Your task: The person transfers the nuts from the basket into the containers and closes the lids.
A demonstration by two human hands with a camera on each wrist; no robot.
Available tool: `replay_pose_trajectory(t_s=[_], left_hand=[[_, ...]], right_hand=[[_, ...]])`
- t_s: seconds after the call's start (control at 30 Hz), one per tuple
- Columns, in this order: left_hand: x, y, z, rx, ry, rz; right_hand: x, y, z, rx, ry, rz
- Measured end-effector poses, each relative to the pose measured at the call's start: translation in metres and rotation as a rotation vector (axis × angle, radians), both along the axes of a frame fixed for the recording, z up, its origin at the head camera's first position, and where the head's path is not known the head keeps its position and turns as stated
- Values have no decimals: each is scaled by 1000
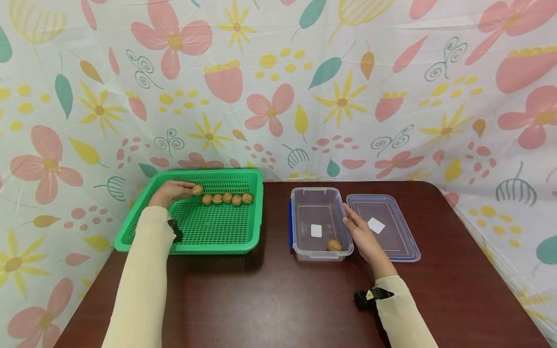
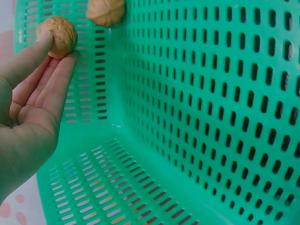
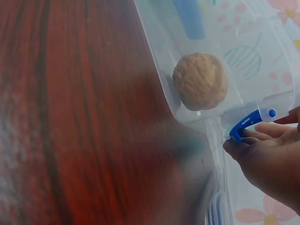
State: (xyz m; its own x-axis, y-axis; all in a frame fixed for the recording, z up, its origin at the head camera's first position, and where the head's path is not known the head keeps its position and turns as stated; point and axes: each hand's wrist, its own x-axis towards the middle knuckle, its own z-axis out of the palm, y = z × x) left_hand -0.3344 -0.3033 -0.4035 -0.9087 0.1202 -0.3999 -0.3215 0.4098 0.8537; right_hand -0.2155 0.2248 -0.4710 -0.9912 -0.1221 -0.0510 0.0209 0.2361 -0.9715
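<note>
In the head view my left hand is over the left side of a green perforated basket. It pinches a walnut between thumb and fingertips, as the left wrist view shows closely. Several more walnuts lie in a row along the basket's back part. My right hand rests at the right side of a clear plastic box, its fingers extended along the outer wall by a blue latch. One walnut sits inside the box at the near right corner.
A clear lid with a white label lies flat to the right of the box. Another blue latch hangs on the box's left side. Everything stands on a dark reddish wooden table, with a floral curtain behind it.
</note>
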Motion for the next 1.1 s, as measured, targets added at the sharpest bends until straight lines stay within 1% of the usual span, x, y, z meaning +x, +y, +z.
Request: replay_pose_trajectory(t_s=[0.03,0.23,0.4,0.6,0.83,1.1], left_hand=[[0,0,1,2,7,-1],[-1,0,4,-1,30,-11],[-1,2,7,9,28,3],[1,9,12,13,52,11],[0,20,19,27,84,15],[0,40,30,60,148,-21]], right_hand=[[-1,1,-3,6,7,-1],[-3,0,-5,-5,21,-6],[-3,0,-5,-8,20,-9],[-2,1,-4,-5,20,-3],[-1,1,-3,1,17,0],[0,-1,-3,-3,13,6]])
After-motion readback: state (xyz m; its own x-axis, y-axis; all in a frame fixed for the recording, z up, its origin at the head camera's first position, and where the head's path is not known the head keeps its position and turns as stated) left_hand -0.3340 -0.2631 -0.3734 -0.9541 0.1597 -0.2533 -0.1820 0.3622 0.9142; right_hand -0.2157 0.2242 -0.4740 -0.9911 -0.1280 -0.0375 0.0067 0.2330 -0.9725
